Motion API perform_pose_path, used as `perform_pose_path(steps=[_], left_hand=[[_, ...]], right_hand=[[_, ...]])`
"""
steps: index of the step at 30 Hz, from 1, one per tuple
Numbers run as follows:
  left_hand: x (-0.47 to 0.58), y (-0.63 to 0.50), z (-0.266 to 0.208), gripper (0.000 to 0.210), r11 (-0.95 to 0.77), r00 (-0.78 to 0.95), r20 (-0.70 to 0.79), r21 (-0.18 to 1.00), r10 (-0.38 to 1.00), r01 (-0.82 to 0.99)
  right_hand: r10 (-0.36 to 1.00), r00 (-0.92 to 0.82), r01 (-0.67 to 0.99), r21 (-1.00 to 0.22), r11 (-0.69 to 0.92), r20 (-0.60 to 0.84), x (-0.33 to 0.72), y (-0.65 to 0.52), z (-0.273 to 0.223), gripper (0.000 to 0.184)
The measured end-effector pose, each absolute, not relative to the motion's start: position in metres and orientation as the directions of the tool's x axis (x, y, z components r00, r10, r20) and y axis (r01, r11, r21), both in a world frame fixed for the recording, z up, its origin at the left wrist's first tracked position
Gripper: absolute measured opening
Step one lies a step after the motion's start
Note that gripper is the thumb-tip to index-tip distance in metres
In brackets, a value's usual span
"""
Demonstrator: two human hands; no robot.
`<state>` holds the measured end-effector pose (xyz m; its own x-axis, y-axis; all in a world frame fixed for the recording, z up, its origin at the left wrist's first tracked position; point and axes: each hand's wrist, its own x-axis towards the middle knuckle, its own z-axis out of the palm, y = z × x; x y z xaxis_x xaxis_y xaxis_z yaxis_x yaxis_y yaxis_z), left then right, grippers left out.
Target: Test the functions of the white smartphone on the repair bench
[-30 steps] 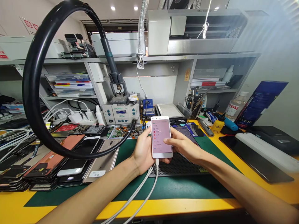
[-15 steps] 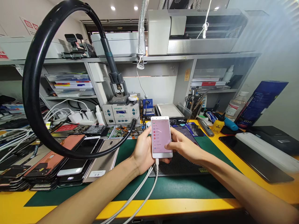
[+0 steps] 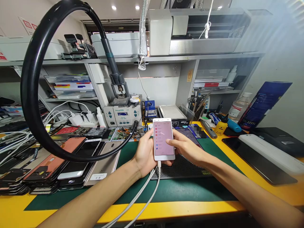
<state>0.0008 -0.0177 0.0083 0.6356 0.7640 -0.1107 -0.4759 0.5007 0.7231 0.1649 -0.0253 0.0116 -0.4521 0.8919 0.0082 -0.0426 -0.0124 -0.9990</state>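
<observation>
A white smartphone [image 3: 163,152] is held upright above the green mat [image 3: 190,191], its lit pinkish screen showing a list with small icons. My left hand [image 3: 146,155] is closed around the phone's left side and underside. On the phone's right side, my right hand [image 3: 184,145] grips the edge, with its thumb over the right part of the screen. The right hand's other fingers are partly hidden behind the phone. A white charging cable [image 3: 158,172] is plugged into the phone's bottom end and runs down toward the table's front edge.
Stacked phones and screens [image 3: 80,158] lie on the left under a black hose [image 3: 30,104] that loops to a hot air station [image 3: 123,114]. A dark perforated pad [image 3: 187,171] lies below the hands. Right are a yellow bottle [image 3: 221,126] and a large black phone [image 3: 256,160].
The list on the phone's screen has scrolled up. My right thumb has moved upward over the screen. Both hands keep their hold on the phone.
</observation>
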Motion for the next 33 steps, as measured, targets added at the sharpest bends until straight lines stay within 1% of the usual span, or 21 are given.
perform_pose_path(steps=[7,12,17,19,25,30,33], left_hand=[[0.0006,-0.0187,0.0089,0.059,0.502,0.638,-0.106,0.719,0.763,-0.481],[0.0002,-0.0187,0.0091,0.059,0.506,0.642,-0.110,0.720,0.759,-0.475],[-0.0001,-0.0181,0.0089,0.057,0.508,0.638,-0.115,0.718,0.761,-0.476],[0.0002,-0.0182,0.0089,0.058,0.509,0.638,-0.118,0.718,0.761,-0.474],[0.0006,-0.0196,0.0100,0.058,0.505,0.622,-0.125,0.715,0.773,-0.483],[0.0003,-0.0201,0.0108,0.057,0.498,0.622,-0.115,0.717,0.775,-0.488],[0.0002,-0.0202,0.0107,0.057,0.495,0.622,-0.113,0.720,0.775,-0.486]], right_hand=[[0.900,-0.436,-0.028,-1.000,0.003,0.015,0.1652,-0.0252,0.0101,0.033],[0.888,-0.457,-0.045,-0.999,0.023,0.041,0.1647,-0.0264,0.0114,0.029],[0.893,-0.449,-0.047,-0.999,0.004,0.024,0.1642,-0.0275,0.0142,0.027],[0.890,-0.455,-0.046,-0.999,-0.003,0.018,0.1641,-0.0276,0.0155,0.031],[0.880,-0.473,-0.030,-0.999,0.022,0.034,0.1650,-0.0280,0.0172,0.050],[0.873,-0.484,-0.011,-0.998,0.054,0.053,0.1660,-0.0285,0.0168,0.056],[0.875,-0.481,-0.005,-0.998,0.055,0.050,0.1660,-0.0286,0.0163,0.056]])
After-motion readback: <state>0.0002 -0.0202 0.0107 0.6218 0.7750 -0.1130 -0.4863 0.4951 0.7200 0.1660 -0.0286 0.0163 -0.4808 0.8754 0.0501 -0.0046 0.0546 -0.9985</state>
